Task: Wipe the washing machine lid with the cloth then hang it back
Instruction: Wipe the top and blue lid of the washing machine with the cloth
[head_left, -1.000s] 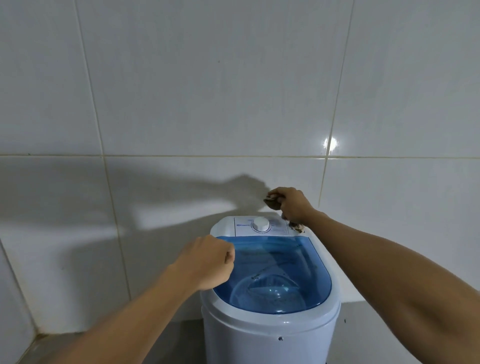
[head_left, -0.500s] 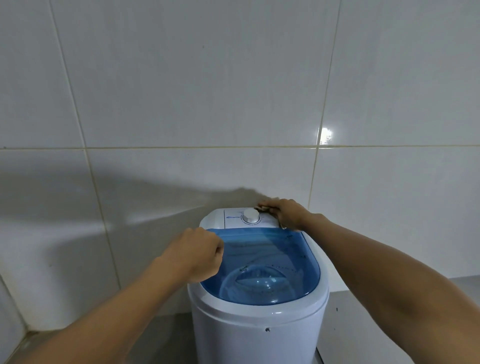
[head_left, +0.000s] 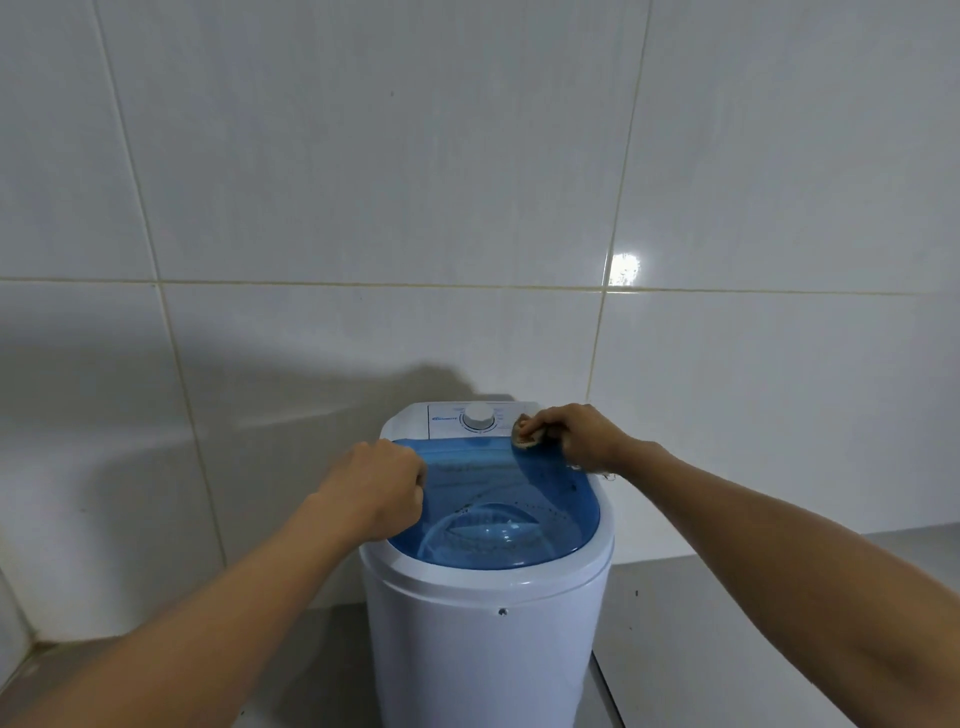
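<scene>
A small white washing machine (head_left: 483, 639) stands against the tiled wall, topped by a translucent blue lid (head_left: 498, 499). Behind the lid is a white control panel with a round dial (head_left: 478, 414). My right hand (head_left: 576, 434) is closed around a bunched brownish cloth (head_left: 524, 435), which presses on the lid's far right corner beside the panel. My left hand (head_left: 376, 486) is a closed fist resting at the lid's left rim; whether it grips anything is hidden.
White glossy wall tiles (head_left: 363, 208) fill the background close behind the machine. A grey floor or ledge (head_left: 675, 623) runs to the right of the machine, and a wall corner (head_left: 21, 639) lies at the lower left.
My right hand brought the cloth down from above the control panel onto the panel beside the dial, then rightward and nearer onto the lid's far right corner. The left fist stays at the left rim.
</scene>
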